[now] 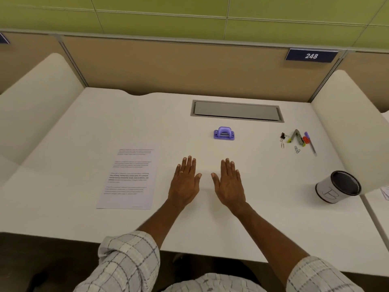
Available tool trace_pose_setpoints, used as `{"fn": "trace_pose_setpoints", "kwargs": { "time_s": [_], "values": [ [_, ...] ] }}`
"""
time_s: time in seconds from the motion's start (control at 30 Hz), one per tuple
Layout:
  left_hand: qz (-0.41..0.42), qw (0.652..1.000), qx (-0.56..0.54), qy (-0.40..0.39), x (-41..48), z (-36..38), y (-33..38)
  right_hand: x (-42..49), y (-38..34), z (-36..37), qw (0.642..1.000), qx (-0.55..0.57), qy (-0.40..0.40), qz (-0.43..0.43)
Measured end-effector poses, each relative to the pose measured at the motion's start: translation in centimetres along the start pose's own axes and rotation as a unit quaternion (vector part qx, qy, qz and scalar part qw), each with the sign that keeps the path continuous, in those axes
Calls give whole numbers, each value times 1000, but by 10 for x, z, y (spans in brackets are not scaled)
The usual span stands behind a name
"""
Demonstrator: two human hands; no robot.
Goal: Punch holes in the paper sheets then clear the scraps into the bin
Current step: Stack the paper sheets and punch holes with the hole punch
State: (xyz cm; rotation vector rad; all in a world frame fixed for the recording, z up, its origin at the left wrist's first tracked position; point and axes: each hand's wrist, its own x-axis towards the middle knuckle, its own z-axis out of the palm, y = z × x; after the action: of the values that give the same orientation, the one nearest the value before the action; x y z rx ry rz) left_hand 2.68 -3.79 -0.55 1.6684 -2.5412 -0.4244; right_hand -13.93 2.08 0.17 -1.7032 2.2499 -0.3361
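Note:
A small purple hole punch (224, 133) stands on the white desk (263, 207), just beyond my hands. Printed paper sheets (129, 179) lie flat to the left of my left hand. A small white bin with a dark inside (336, 186) stands at the desk's right side. My left hand (185, 182) and my right hand (228, 183) rest palm down on the desk, side by side, fingers straight, holding nothing.
At the back right lie a black binder clip (283, 136), paper clips (296, 149), a grey stapler (297, 137) and a purple pen (310, 143). A grey cable hatch (236, 111) sits behind the punch. White dividers (353, 127) flank the desk.

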Motion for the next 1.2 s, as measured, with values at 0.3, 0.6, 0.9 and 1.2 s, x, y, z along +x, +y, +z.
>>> {"fn": "trace_pose_setpoints", "kwargs": {
  "time_s": [0.3, 0.6, 0.9, 1.2],
  "values": [
    [-75, 995, -35, 61, -35, -11, -41, 6, -44, 19, 995, -19, -12, -96],
    [-221, 969, -29, 105, -83, -15, -76, 26, -97, 38, 971, -30, -50, -230],
    [-319, 939, -66, 108, -116, -17, -112, 38, -151, 52, 946, -37, -84, -310],
    [-344, 927, -111, 97, -120, -6, -158, 81, -196, 69, 943, -57, -101, -312]
  ]
}}
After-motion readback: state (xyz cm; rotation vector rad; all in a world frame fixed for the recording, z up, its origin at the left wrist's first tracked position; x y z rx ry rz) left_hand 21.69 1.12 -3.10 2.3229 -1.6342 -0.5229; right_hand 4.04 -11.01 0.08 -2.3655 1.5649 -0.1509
